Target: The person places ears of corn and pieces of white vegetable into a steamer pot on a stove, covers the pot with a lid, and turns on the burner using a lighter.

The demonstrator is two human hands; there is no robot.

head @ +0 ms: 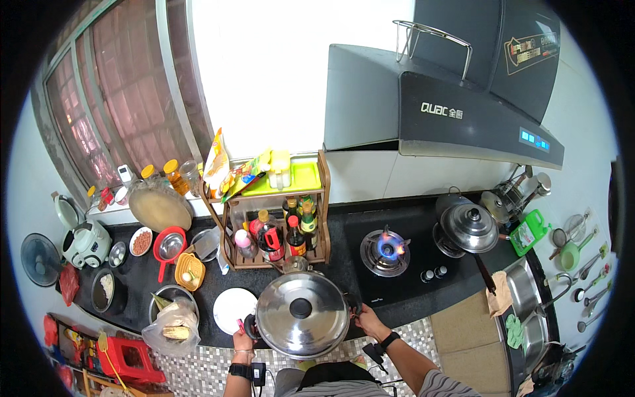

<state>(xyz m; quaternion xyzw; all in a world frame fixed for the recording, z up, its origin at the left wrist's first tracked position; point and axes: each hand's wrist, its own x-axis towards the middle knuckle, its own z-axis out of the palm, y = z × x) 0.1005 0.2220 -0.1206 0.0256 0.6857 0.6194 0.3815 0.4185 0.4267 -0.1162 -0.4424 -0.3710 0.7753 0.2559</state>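
Both of my hands are on a wide stainless-steel pot (317,337), covered by a domed metal lid (278,297) with a black knob (300,308). My left hand (243,341) grips the black left handle, and something small and pink shows at its fingers. On the other side, my right hand (369,320) holds the right handle. The pot is over the front edge of the counter; whether it touches the counter is hidden beneath it. A white plate (233,310) lies left of the pot. To the right, a gas burner (369,265) burns with a blue-orange flame and nothing on it.
A lidded wok (474,231) stands on the right burner, its dark handle angled frontward. Behind the pot is a wooden seasoning rack (325,233) with bottles. Several bowls, a yellow basket (198,278) and a bagged corn cob (176,332) crowd the left. A double sink (528,293) lies right.
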